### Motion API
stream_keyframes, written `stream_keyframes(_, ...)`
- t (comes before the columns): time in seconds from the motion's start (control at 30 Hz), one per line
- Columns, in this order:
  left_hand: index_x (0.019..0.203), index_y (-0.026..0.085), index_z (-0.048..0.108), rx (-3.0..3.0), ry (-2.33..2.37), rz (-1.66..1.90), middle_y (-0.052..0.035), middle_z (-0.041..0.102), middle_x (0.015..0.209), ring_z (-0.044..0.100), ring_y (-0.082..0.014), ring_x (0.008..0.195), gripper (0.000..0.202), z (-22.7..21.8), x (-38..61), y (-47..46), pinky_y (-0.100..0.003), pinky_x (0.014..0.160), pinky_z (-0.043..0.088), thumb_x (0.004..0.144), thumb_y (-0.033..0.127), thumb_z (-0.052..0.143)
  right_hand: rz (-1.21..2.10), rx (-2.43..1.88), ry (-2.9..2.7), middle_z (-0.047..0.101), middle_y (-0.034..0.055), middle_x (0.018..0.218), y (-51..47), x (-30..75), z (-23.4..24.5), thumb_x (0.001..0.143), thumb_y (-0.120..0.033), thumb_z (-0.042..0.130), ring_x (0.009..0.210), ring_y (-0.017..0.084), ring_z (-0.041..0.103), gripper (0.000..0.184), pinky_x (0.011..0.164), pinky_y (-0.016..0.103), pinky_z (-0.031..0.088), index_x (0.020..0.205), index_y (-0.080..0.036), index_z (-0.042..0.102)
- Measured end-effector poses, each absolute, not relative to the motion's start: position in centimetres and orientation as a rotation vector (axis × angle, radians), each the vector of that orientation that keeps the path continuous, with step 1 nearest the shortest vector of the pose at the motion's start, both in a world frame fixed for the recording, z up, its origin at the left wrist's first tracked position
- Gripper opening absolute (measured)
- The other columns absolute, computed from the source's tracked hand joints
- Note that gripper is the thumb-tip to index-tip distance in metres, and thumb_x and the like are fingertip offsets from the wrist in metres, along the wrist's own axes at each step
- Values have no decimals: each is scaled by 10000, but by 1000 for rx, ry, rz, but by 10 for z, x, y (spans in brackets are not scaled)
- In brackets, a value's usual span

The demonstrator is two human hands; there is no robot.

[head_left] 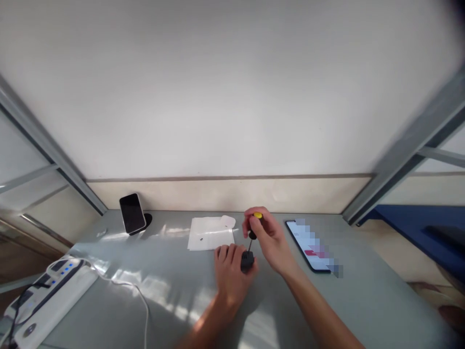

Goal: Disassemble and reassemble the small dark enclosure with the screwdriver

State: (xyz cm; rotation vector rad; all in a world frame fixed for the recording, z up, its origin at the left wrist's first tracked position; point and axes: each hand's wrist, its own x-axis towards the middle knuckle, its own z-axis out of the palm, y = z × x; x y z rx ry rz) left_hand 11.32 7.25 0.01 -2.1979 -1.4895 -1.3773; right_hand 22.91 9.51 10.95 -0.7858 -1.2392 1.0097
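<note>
My left hand [229,270] rests on the grey table [174,291] and grips a small black block [247,261] at its right side. My right hand [268,237] is closed round a small screwdriver [254,229] with a yellow cap and black handle. The screwdriver stands upright, its thin shaft pointing down onto the black block. Just behind the hands lies a white sheet [210,232] with a tiny dark part [201,238] on it.
A dark phone [132,213] stands propped on a round black base at the back left. Another phone [311,245] with a lit screen lies flat at the right. A white power strip [51,295] with a cable sits at the front left. A pale wall rises behind the table.
</note>
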Motion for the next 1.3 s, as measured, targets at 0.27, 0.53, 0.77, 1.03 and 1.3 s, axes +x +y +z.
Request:
stream_keyframes(0.27, 879, 238, 640, -2214, -1462, -1379, -1, 661, 779, 594, -228, 779, 161, 3, 112, 71, -372, 786, 433, 785, 209, 768, 1040, -763, -1125, 449, -83, 690, 102, 228, 104, 1035, -580, 553, 508, 103, 362, 301, 493, 248, 343, 1033, -279, 544)
stream_keyframes(0.53, 865, 225, 619, -2229, -1502, -1396, -5, 659, 784, 590, -235, 795, 177, 1, 113, 72, -377, 800, 427, 767, 188, 762, 1039, -735, -1188, 633, -7, 961, 107, 222, 115, 973, -518, 682, 588, 104, 596, 274, 571, 282, 496, 976, -263, 582)
stream_keyframes(0.77, 855, 232, 648, -2250, -1481, -1347, -14, 654, 790, 576, -234, 801, 132, 2, 111, 72, -377, 803, 420, 799, 204, 764, 1031, -731, -1065, 369, -136, 558, 122, 222, 97, 976, -554, 672, 406, 78, 268, 314, 389, 191, 236, 970, -301, 484)
stream_keyframes(1.03, 842, 228, 666, -2264, -1458, -1383, -14, 658, 807, 568, -224, 813, 135, 1, 110, 72, -375, 806, 415, 795, 190, 786, 945, -676, -1153, 570, -44, 779, 123, 217, 100, 992, -532, 652, 564, 106, 551, 271, 580, 269, 495, 1037, -265, 641)
stream_keyframes(1.3, 890, 234, 697, -2249, -1421, -1410, -19, 665, 822, 574, -224, 818, 98, 0, 109, 73, -379, 808, 423, 833, 226, 776, 845, -758, -1094, 532, -103, 583, 113, 223, 102, 977, -464, 700, 444, 93, 516, 277, 474, 230, 449, 904, -253, 535)
